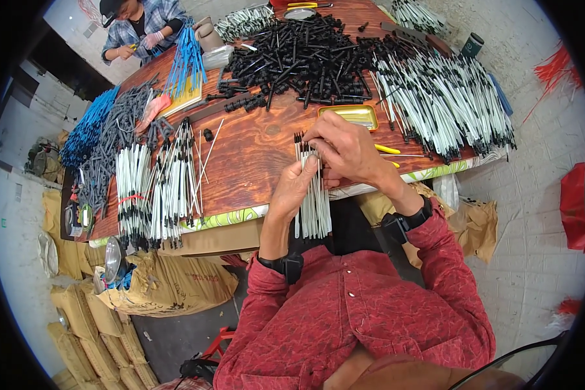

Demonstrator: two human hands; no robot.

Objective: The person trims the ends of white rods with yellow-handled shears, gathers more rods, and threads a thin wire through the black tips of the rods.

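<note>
My left hand (294, 187) is closed round a bundle of thin white rods with black tips (314, 214), held upright at the table's near edge. The thumb presses across the front of the bundle. At its upper end my right hand (348, 151) is closed, with thumb and forefinger at the black tips. The other right fingers curl behind the rods and are partly hidden. Just beyond the right hand lies a shallow yellow-rimmed tray (350, 117) with small, thin pieces in it. Yellow-handled pliers (388, 149) lie to its right, partly hidden by the hand.
Black plastic fittings (292, 55) form a large heap at the back. More white rods (442, 104) are piled on the right, and a tied bundle (134, 188) lies on the left. Grey parts (127, 117) and blue rods (88, 133) lie beyond. A co-worker (143, 32) sits at the far left.
</note>
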